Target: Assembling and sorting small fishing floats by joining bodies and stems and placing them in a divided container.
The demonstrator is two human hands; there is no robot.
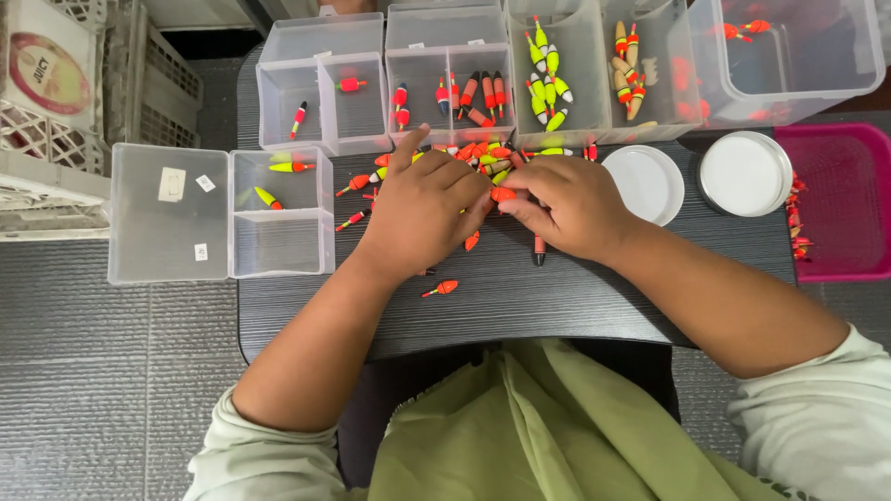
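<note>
Cloth of pale green [548, 436] fills the near edge, draped over the person's lap below the dark ribbed tabletop [575, 297]. On the bare near strip of that tabletop lies one small orange fishing float [442, 289], alone, with free surface all round it right to the rounded front edge. Beyond it both hands meet in the middle. The left hand [422, 209] lies palm down, fingers stretched forward over the scattered pile of orange and yellow-green floats [483, 153]; the right hand [571, 204] is curled, its fingertips pinching one orange float [502, 195], which the left hand's fingertips also touch. A dark-stemmed float [538, 249] pokes out beneath the right hand. The pile is too overlapped to count.

Left of the hands, a clear plastic hinged box [278, 246] overhangs the table's left edge, holding two yellow-green floats. Right of the hands sit two round white lids [650, 181], then a pink tray [840, 199] at the right edge with several red floats along its rim.

Farthest back stands a row of clear plastic compartment bins [445, 56]: one red float in each of the first two cells, about six red ones next, about seven yellow-green ones, then about five orange-and-tan ones. These bins close off the far edge
</note>
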